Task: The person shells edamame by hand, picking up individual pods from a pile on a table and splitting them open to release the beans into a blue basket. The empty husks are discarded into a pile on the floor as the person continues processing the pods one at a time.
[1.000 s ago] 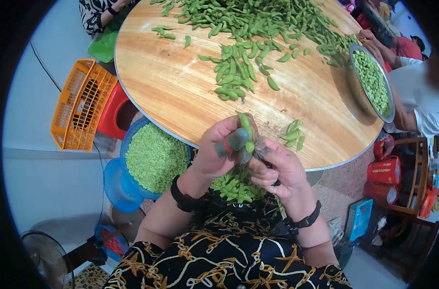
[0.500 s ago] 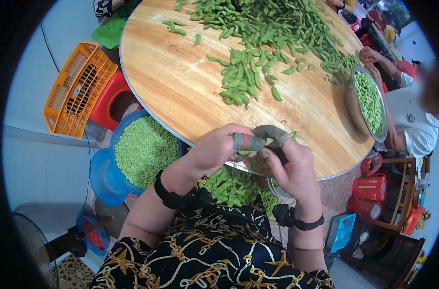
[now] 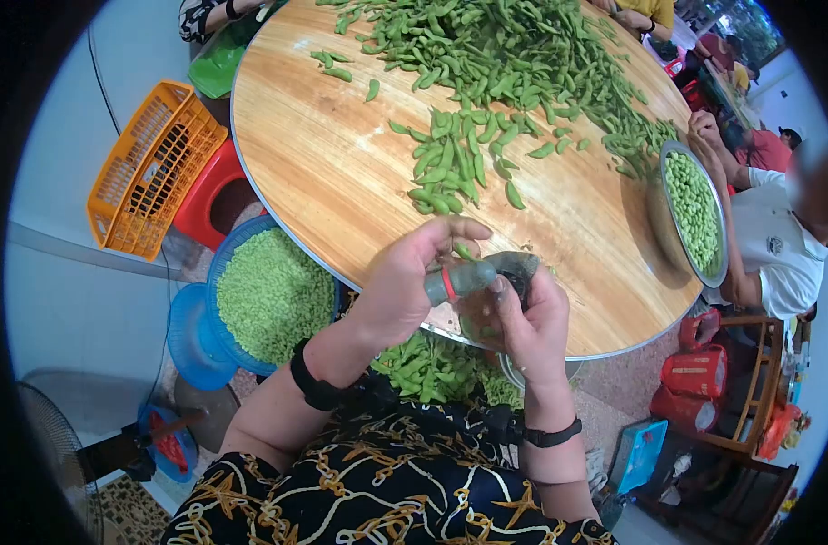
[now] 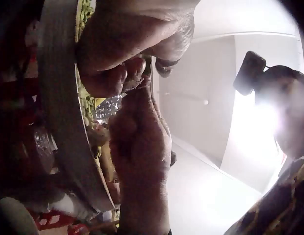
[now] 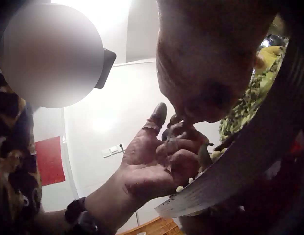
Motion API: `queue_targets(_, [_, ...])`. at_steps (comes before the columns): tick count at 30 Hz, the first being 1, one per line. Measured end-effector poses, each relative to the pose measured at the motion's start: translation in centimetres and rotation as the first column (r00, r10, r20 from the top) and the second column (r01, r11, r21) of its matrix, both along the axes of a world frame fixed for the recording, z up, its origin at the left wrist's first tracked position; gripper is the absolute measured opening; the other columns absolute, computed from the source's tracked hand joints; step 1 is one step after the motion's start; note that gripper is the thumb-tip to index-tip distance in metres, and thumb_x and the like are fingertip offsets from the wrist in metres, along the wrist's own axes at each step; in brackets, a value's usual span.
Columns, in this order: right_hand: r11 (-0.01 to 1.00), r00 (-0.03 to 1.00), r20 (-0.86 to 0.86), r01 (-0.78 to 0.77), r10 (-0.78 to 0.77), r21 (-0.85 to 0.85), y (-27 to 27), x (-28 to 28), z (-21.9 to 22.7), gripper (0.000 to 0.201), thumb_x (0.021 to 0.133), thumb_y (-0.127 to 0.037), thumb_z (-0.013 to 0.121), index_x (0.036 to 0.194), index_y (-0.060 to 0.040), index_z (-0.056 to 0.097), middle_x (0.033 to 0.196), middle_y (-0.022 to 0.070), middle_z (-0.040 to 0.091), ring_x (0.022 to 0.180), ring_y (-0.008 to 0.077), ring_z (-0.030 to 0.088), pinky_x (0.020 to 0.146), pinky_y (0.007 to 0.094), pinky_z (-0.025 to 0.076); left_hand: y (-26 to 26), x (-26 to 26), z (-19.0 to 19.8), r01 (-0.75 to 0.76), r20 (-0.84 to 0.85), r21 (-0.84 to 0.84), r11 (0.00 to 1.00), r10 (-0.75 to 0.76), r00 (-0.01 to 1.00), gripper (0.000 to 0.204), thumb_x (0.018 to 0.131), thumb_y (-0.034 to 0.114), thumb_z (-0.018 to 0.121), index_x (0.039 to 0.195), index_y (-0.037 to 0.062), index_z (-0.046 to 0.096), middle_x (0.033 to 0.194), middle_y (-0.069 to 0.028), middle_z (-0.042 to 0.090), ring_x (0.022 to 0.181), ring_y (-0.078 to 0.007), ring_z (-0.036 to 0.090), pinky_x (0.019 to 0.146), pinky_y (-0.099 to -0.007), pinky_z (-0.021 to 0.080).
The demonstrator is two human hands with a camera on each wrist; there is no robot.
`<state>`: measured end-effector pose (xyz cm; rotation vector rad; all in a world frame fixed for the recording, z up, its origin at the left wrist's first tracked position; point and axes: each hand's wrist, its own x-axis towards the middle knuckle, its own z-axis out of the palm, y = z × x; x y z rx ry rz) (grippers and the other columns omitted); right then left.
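- green pod (image 3: 465,252) pinched between left hand (image 3: 405,282) and right hand (image 3: 523,313), fingers curled round it, frame centre;
- blue basin (image 3: 216,272), left, full of shelled beans; metal bowl (image 3: 661,213), right, holds beans too.

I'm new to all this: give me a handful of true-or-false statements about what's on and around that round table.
1. Both hands, left hand and right hand, meet at the near edge of the round wooden table, pinching a green pod. True.
2. The blue basin of shelled beans sits on the table. False: it stands below the table edge, to the person's left.
3. The orange basket is full of pods. False: it looks empty.
4. A metal bowl of shelled beans rests at the table's right edge. True.
5. Loose pods are heaped on the table's far side. True.
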<state>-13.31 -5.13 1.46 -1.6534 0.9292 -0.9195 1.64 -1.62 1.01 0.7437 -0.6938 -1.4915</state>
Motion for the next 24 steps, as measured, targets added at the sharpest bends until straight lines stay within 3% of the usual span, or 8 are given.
queue_targets(2, [0.984, 0.997, 0.072, -0.023, 0.010, 0.178, 0.1, -0.2, 0.4, 0.012, 0.086, -0.008, 0.056, 0.095, 0.0008, 0.055, 0.066, 0.0016, 0.058, 0.054, 0.0081, 0.051, 0.050, 0.0220, 0.041, 0.1, -0.2, 0.0, -0.003, -0.009, 0.022, 1.000, 0.004, 1.000, 0.016, 0.083, 0.012, 0.063, 0.092, 0.0023, 0.055, 0.078, -0.0015, 0.057, 0.073, -0.0056, 0.052, 0.058, -0.0193, 0.041])
queue_targets(4, [0.857, 0.966, 0.218, -0.227, 0.138, 0.463, -0.1, -0.9, 0.6, 0.014, 0.092, -0.013, 0.049, 0.094, -0.0003, 0.054, 0.063, -0.0032, 0.051, 0.051, 0.0043, 0.040, 0.047, 0.0191, 0.033, 0.0, -0.3, -1.0, -0.080, 0.031, 0.020, 0.997, 0.080, 0.996, 0.015, 0.081, 0.010, 0.064, 0.092, 0.0021, 0.057, 0.082, -0.0024, 0.059, 0.075, -0.0066, 0.054, 0.063, -0.0197, 0.043])
queue_targets(7, [0.764, 0.918, 0.363, -0.347, 0.159, 0.544, 0.2, -1.1, 1.3, 0.020, 0.095, -0.017, 0.042, 0.092, -0.0009, 0.053, 0.060, -0.0041, 0.045, 0.050, 0.0036, 0.034, 0.047, 0.0188, 0.029, -0.1, -0.8, -1.2, -0.190, 0.177, 0.010, 0.982, 0.185, 0.967, 0.010, 0.084, 0.012, 0.062, 0.087, 0.0026, 0.059, 0.074, -0.0001, 0.059, 0.067, -0.0044, 0.053, 0.058, -0.0191, 0.042])
queue_targets(13, [0.773, 0.922, 0.319, -0.364, 0.220, 0.520, -0.1, -1.7, 0.4, 0.020, 0.095, -0.016, 0.041, 0.085, -0.0018, 0.052, 0.060, -0.0032, 0.045, 0.051, 0.0035, 0.035, 0.047, 0.0186, 0.029, 0.0, -1.2, -1.1, -0.249, 0.519, -0.020, 0.968, 0.223, 0.825, 0.017, 0.082, 0.017, 0.065, 0.085, 0.0020, 0.058, 0.064, 0.0021, 0.056, 0.061, -0.0039, 0.051, 0.056, -0.0194, 0.041])
queue_targets(17, [0.874, 0.970, 0.166, -0.234, 0.178, 0.425, 0.5, -1.5, 0.1, 0.019, 0.095, -0.014, 0.041, 0.084, -0.0021, 0.052, 0.059, -0.0031, 0.044, 0.049, 0.0036, 0.033, 0.046, 0.0189, 0.028, 0.2, -1.4, -1.1, -0.164, 0.513, -0.003, 0.986, 0.142, 0.846, 0.016, 0.082, 0.017, 0.065, 0.080, 0.0053, 0.055, 0.071, 0.0008, 0.056, 0.064, -0.0046, 0.051, 0.057, -0.0192, 0.042])
queue_targets(20, [0.745, 0.900, 0.415, -0.367, 0.133, 0.557, 0.6, -1.8, 0.6, 0.018, 0.095, -0.014, 0.042, 0.086, -0.0018, 0.052, 0.059, -0.0034, 0.044, 0.047, 0.0034, 0.031, 0.044, 0.0189, 0.026, 0.2, -1.3, -1.3, -0.087, 0.426, -0.034, 0.996, 0.093, 0.900, 0.016, 0.083, 0.018, 0.064, 0.078, 0.0057, 0.054, 0.073, 0.0003, 0.055, 0.065, -0.0053, 0.051, 0.056, -0.0192, 0.042])
queue_targets(22, [0.525, 0.842, 0.540, -0.467, 0.017, 0.712, 0.5, -2.0, 1.3, 0.018, 0.094, -0.016, 0.044, 0.088, -0.0009, 0.053, 0.059, -0.0036, 0.044, 0.046, 0.0033, 0.029, 0.042, 0.0192, 0.025, 0.1, -1.3, -1.2, 0.056, -0.038, 0.017, 0.998, -0.055, 0.998, 0.017, 0.086, 0.021, 0.061, 0.087, 0.0050, 0.057, 0.071, 0.0028, 0.056, 0.062, -0.0032, 0.051, 0.055, -0.0186, 0.041])
queue_targets(24, [0.500, 0.824, 0.567, -0.490, -0.002, 0.714, 0.3, -1.9, 1.0, 0.016, 0.094, -0.014, 0.044, 0.089, -0.0007, 0.053, 0.060, -0.0032, 0.046, 0.046, 0.0033, 0.031, 0.042, 0.0186, 0.026, -0.1, -0.9, -1.6, 0.090, -0.076, 0.034, 0.995, -0.087, 0.993, 0.015, 0.085, 0.018, 0.062, 0.086, 0.0043, 0.055, 0.075, 0.0007, 0.056, 0.064, -0.0052, 0.052, 0.056, -0.0188, 0.042])
